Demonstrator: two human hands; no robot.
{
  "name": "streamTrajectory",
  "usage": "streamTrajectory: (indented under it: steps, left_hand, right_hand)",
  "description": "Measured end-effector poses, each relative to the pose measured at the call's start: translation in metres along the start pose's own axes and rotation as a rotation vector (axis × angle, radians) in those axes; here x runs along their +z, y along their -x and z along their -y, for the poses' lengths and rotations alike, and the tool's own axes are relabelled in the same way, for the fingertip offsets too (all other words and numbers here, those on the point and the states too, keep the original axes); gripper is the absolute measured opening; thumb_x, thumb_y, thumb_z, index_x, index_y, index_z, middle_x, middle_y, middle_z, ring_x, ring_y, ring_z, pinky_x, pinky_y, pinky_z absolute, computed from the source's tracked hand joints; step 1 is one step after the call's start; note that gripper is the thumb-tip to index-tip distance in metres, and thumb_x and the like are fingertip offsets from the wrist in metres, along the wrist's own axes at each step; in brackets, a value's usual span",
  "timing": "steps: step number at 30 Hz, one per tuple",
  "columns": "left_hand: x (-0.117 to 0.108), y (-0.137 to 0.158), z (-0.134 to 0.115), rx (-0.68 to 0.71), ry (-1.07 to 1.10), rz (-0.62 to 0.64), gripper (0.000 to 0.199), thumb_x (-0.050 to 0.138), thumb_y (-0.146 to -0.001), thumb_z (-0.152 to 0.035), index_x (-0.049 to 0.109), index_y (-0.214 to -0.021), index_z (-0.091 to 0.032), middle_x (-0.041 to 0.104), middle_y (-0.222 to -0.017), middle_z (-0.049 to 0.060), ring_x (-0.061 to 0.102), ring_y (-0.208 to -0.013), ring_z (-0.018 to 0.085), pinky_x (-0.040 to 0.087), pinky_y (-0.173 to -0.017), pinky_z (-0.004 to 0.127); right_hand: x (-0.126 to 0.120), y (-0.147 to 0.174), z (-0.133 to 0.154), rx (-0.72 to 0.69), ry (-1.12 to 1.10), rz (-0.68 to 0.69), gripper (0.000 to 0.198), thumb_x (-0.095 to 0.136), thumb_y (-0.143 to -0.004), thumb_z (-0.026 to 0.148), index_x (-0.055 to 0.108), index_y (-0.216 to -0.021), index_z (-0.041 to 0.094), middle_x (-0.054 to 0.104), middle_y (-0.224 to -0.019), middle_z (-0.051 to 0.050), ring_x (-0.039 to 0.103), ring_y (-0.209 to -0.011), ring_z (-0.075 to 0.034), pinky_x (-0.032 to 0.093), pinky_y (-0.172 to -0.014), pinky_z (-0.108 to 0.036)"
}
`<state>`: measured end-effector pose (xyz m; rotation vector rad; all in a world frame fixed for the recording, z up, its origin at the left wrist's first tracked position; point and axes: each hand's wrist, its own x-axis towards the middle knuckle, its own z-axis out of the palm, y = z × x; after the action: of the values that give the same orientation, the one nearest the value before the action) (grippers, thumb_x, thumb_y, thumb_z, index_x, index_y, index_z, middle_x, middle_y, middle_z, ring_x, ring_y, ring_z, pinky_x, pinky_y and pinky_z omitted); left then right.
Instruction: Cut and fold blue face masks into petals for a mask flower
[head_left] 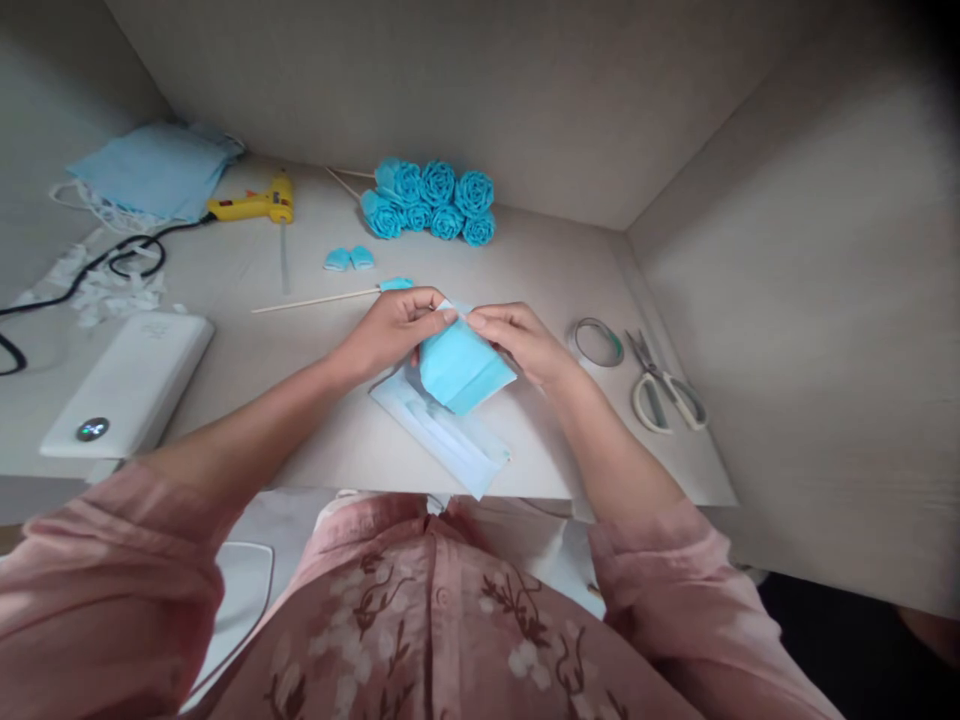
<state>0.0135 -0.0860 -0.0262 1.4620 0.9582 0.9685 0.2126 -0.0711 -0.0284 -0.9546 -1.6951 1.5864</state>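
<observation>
Well, each grip is pinched closed, my left hand (396, 330) and right hand (521, 338) both holding the top edge of the blue sheet (463, 368). It's over the bench (547, 450), partly hiding a pale mask (450, 435). I think it's light, soft and easily torn, so I'd hold its edges gently.

sheet (461, 368): light blue | roses (438, 186): turquoise | glue gun (253, 207): yellow | shirt (444, 630): pink, white-and-brown floral | power bank (135, 380): white
</observation>
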Motion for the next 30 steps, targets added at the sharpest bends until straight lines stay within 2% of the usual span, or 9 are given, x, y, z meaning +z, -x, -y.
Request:
streamTrajectory:
  steps: [3, 8, 12, 14, 19, 22, 25, 28, 30]
  left_hand:
    - [0.001, -0.001, 0.001, 0.006, -0.03, -0.043, 0.031, 0.075, -0.076, -0.043, 0.06, -0.074, -0.016, 0.047, -0.052, -0.006, 0.045, -0.042, 0.008, 0.036, -0.037, 0.019]
    - [-0.006, -0.006, 0.008, 0.026, 0.051, -0.222, 0.024, 0.071, -0.081, -0.036, 0.061, -0.07, -0.017, 0.048, -0.053, -0.003, 0.044, -0.043, 0.009, 0.034, -0.039, 0.021]
    - [-0.016, -0.013, 0.012, 0.051, 0.147, -0.394, 0.024, 0.069, -0.084, -0.033, 0.058, -0.068, -0.019, 0.043, -0.054, -0.003, 0.043, -0.047, 0.01, 0.035, -0.044, 0.023]
    - [-0.02, -0.015, 0.012, 0.061, 0.168, -0.437, 0.025, 0.069, -0.085, -0.033, 0.057, -0.067, -0.019, 0.041, -0.054, -0.002, 0.046, -0.05, 0.012, 0.037, -0.047, 0.024]
    - [-0.02, -0.016, 0.012, 0.052, 0.197, -0.45, 0.029, 0.068, -0.086, -0.033, 0.053, -0.066, -0.02, 0.04, -0.056, -0.003, 0.047, -0.052, 0.012, 0.04, -0.05, 0.025]
    - [-0.019, -0.017, 0.012, 0.059, 0.217, -0.45, 0.031, 0.069, -0.086, -0.035, 0.051, -0.067, -0.019, 0.039, -0.056, -0.004, 0.045, -0.05, 0.01, 0.041, -0.049, 0.024]
    - [-0.018, -0.018, 0.014, 0.083, 0.218, -0.453, 0.031, 0.071, -0.085, -0.038, 0.053, -0.068, -0.019, 0.041, -0.056, -0.004, 0.045, -0.05, 0.009, 0.043, -0.048, 0.022]
    - [-0.017, -0.019, 0.016, 0.095, 0.193, -0.459, 0.032, 0.073, -0.083, -0.039, 0.055, -0.067, -0.019, 0.045, -0.055, -0.004, 0.046, -0.05, 0.009, 0.044, -0.046, 0.022]
    - [-0.018, -0.019, 0.016, 0.097, 0.168, -0.453, 0.031, 0.074, -0.082, -0.039, 0.056, -0.067, -0.019, 0.048, -0.055, -0.003, 0.047, -0.049, 0.01, 0.044, -0.046, 0.022]
  right_hand:
    - [0.002, -0.001, 0.002, -0.036, 0.107, -0.011, 0.038, 0.069, -0.079, 0.047, 0.052, -0.062, 0.018, 0.035, -0.056, 0.007, 0.031, -0.052, -0.007, 0.024, -0.049, -0.023]
    - [-0.002, -0.003, 0.0, -0.052, 0.162, -0.042, 0.037, 0.064, -0.08, 0.043, 0.047, -0.057, 0.019, 0.034, -0.054, 0.006, 0.033, -0.053, -0.007, 0.026, -0.05, -0.023]
    - [-0.007, -0.006, -0.004, -0.056, 0.093, -0.098, 0.029, 0.064, -0.08, 0.039, 0.055, -0.06, 0.02, 0.049, -0.053, 0.004, 0.048, -0.051, -0.01, 0.039, -0.05, -0.023]
    - [-0.009, -0.007, -0.006, -0.037, 0.044, -0.107, 0.025, 0.063, -0.08, 0.038, 0.059, -0.063, 0.019, 0.057, -0.053, 0.002, 0.055, -0.051, -0.012, 0.044, -0.049, -0.024]
    - [-0.011, -0.011, -0.009, -0.033, -0.07, -0.203, 0.025, 0.07, -0.075, 0.041, 0.061, -0.067, 0.019, 0.058, -0.058, 0.003, 0.057, -0.053, -0.01, 0.043, -0.044, -0.021]
    - [-0.008, -0.013, -0.01, -0.03, -0.117, -0.252, 0.033, 0.076, -0.071, 0.049, 0.065, -0.079, 0.019, 0.058, -0.066, 0.003, 0.055, -0.057, -0.009, 0.035, -0.04, -0.019]
    - [-0.006, -0.014, -0.013, -0.038, -0.085, -0.284, 0.043, 0.081, -0.066, 0.054, 0.068, -0.088, 0.019, 0.055, -0.067, 0.004, 0.046, -0.055, -0.007, 0.027, -0.041, -0.02]
    - [-0.006, -0.017, -0.02, -0.077, -0.028, -0.392, 0.044, 0.082, -0.064, 0.057, 0.065, -0.08, 0.02, 0.047, -0.061, 0.006, 0.035, -0.053, -0.006, 0.025, -0.045, -0.021]
    - [-0.007, -0.019, -0.024, -0.127, 0.03, -0.471, 0.043, 0.081, -0.066, 0.058, 0.061, -0.073, 0.02, 0.043, -0.059, 0.006, 0.033, -0.054, -0.007, 0.026, -0.048, -0.022]
